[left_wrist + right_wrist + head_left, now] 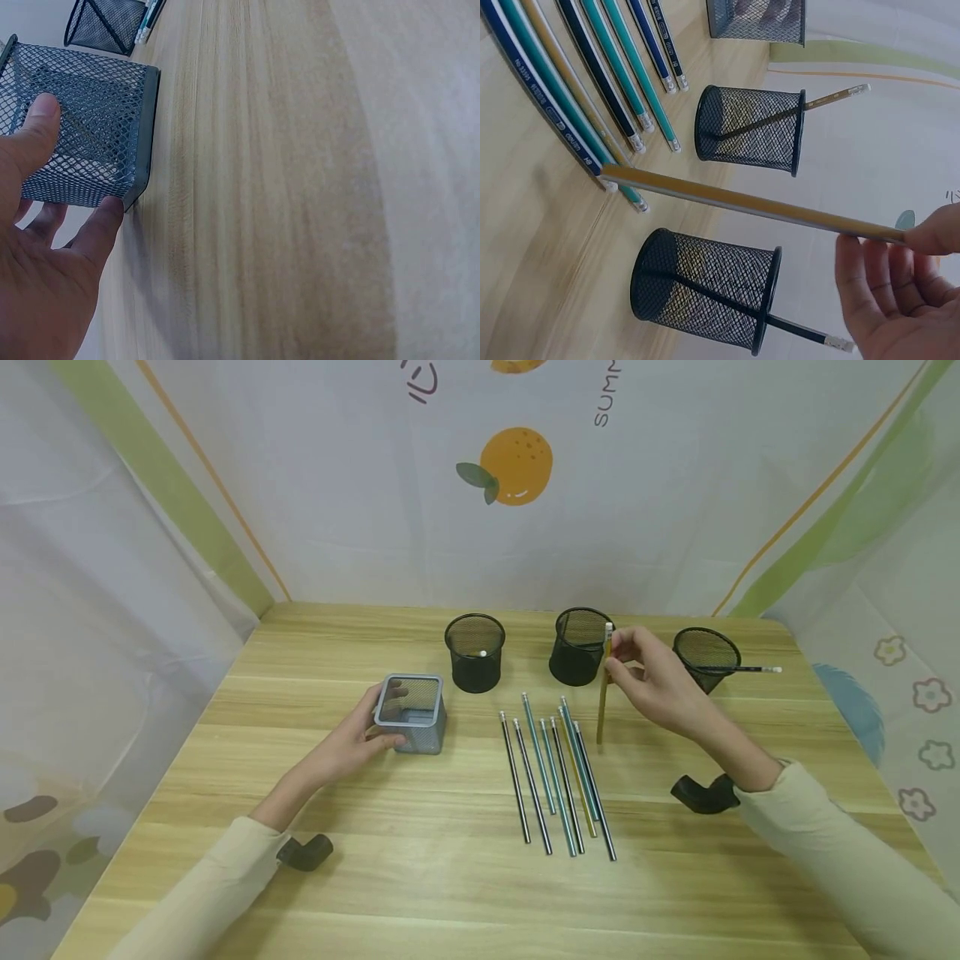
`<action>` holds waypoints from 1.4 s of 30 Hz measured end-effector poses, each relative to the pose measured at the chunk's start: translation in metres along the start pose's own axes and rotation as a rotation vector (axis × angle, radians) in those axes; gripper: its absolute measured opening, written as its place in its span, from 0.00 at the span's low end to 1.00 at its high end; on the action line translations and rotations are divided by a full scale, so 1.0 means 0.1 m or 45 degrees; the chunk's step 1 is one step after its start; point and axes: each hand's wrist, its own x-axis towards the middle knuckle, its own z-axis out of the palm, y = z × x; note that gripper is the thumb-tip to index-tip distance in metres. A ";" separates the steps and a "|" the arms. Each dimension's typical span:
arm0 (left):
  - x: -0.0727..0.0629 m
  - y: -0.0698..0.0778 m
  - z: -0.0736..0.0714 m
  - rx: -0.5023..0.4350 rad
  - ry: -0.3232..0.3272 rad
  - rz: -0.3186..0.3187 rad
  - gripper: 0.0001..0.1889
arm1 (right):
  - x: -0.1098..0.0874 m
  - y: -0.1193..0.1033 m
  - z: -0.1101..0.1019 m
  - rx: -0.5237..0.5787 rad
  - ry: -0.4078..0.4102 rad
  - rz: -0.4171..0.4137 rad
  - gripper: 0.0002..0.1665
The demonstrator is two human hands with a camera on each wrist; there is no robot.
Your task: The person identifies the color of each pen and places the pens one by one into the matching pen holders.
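Observation:
My left hand (348,747) holds a grey square mesh pencil holder (422,739) at its left side, on the table. In the left wrist view, the thumb and fingertips press against the holder's mesh (90,127). My right hand (652,681) pinches a yellow pencil (602,710) near its white-eraser end. This pencil stands nearly upright, eraser up, in front of the middle black mesh cup (573,664). Below and left of it lies a row of several black, teal and yellow pencils (551,777), their erasers pointing away from me.
Left of the middle cup stands another black mesh cup (476,672) with one yellow pencil (832,99) in it. A third black cup (705,652), at right, has a black pencil (753,669) sticking out. White printed cloth (360,527) hangs behind the wooden table (420,877).

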 end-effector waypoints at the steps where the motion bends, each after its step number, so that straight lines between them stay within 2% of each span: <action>1: 0.00 0.00 0.00 -0.004 0.000 -0.001 0.43 | 0.01 0.00 0.01 0.017 0.011 -0.007 0.07; 8: 0.00 0.00 0.00 -0.003 -0.001 0.008 0.43 | 0.04 0.00 0.09 0.140 0.064 -0.063 0.09; 21: 0.00 0.00 0.00 -0.016 -0.006 0.019 0.43 | 0.15 -0.04 0.21 0.163 0.106 -0.159 0.08; 33: 0.00 0.00 0.00 -0.012 -0.005 0.008 0.44 | 0.28 -0.16 0.36 0.032 0.119 -0.229 0.10; 42: 0.00 0.00 0.00 -0.007 -0.003 0.013 0.44 | 0.43 -0.26 0.51 0.003 0.116 -0.365 0.10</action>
